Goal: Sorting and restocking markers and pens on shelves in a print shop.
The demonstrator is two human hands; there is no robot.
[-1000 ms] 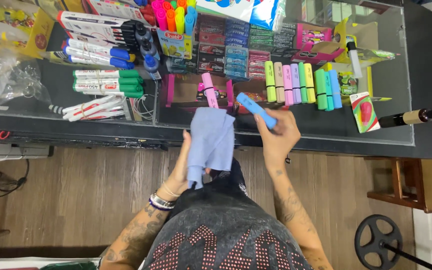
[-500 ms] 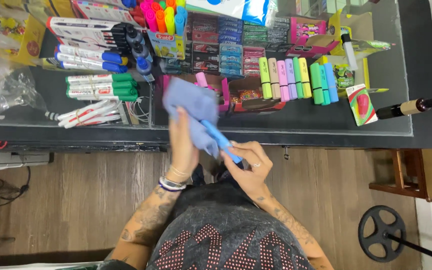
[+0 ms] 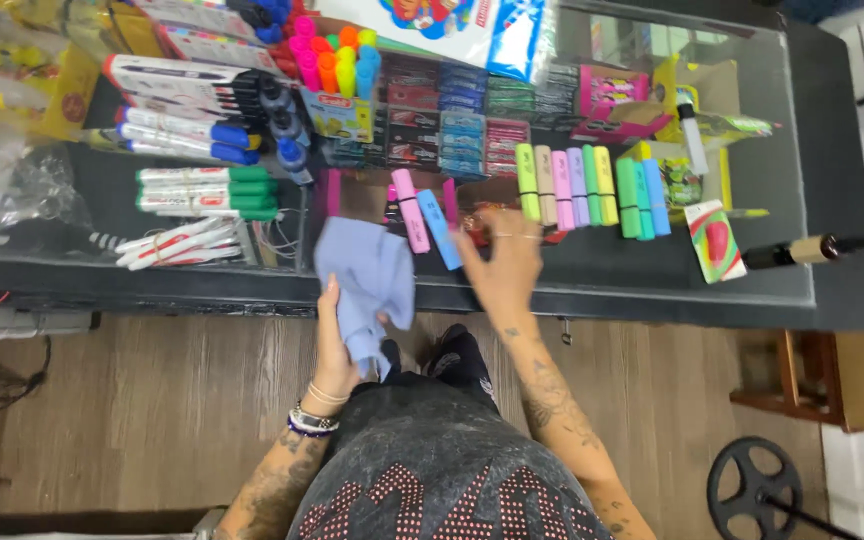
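Two hands are over the front edge of the glass counter point(image 3: 592, 285), and I see trouble mainly on the right side. My left hand point(image 3: 337, 345) is closed around a light blue cloth point(image 3: 367, 285), which hangs bunched in front of the counter edge, just off the glass. My right hand point(image 3: 502, 265) is spread open, fingers splayed, holding nothing; its fingertips sit beside a blue highlighter point(image 3: 439, 228) that lies flat on the glass, touching or nearly touching a pink highlighter point(image 3: 411, 210).

I judge the main risk to be the loose markers near the edge. That blue highlighter lies at a slant with its near end toward the counter's front, so a careless brush from the open hand or a swing of the cloth could roll it off onto the wooden floor point(image 3: 132, 420). The right hand is blurred, so I cannot tell whether it touches the marker. To its right stands a tidy row of pastel highlighters point(image 3: 564, 185); a wide sweep of the wrist could knock them askew.
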